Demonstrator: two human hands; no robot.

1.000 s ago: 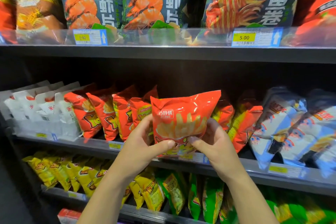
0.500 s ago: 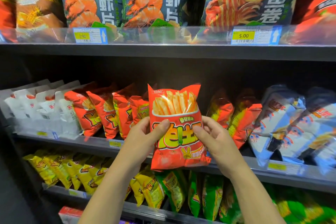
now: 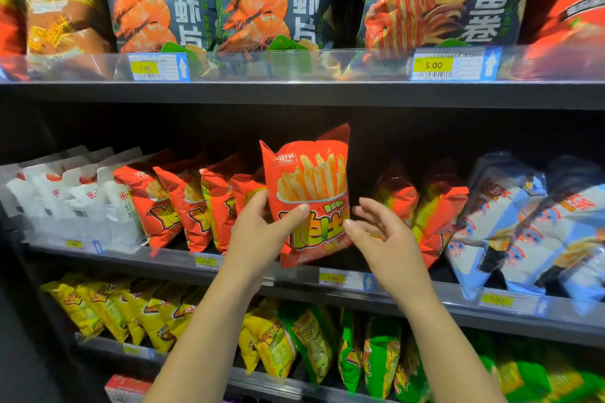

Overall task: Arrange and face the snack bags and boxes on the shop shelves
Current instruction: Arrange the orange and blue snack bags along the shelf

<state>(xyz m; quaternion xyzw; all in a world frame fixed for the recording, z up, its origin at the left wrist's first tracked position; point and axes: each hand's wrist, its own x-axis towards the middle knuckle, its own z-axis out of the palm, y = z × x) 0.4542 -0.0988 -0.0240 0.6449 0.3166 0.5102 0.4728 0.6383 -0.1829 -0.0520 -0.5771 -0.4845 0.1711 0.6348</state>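
Note:
A red fries bag (image 3: 311, 186) stands upright and faces me at the middle shelf (image 3: 425, 296), its bottom near the shelf's front lip. My left hand (image 3: 262, 229) grips its left side, thumb across the front. My right hand (image 3: 383, 239) is just off the bag's right edge with fingers spread and relaxed, holding nothing. More red fries bags (image 3: 183, 203) lean in a row to the left, and two others (image 3: 429, 216) lean to the right.
White snack bags (image 3: 75, 199) fill the shelf's left end, blue-and-white bags (image 3: 523, 222) the right. Large shrimp and squid chip bags (image 3: 271, 0) stand on the upper shelf. Yellow bags (image 3: 108, 307) and green bags (image 3: 379, 353) fill the lower shelf.
The bag was turned from folded over to upright, then pushed back toward the shelf. My right hand has let go of it and opened.

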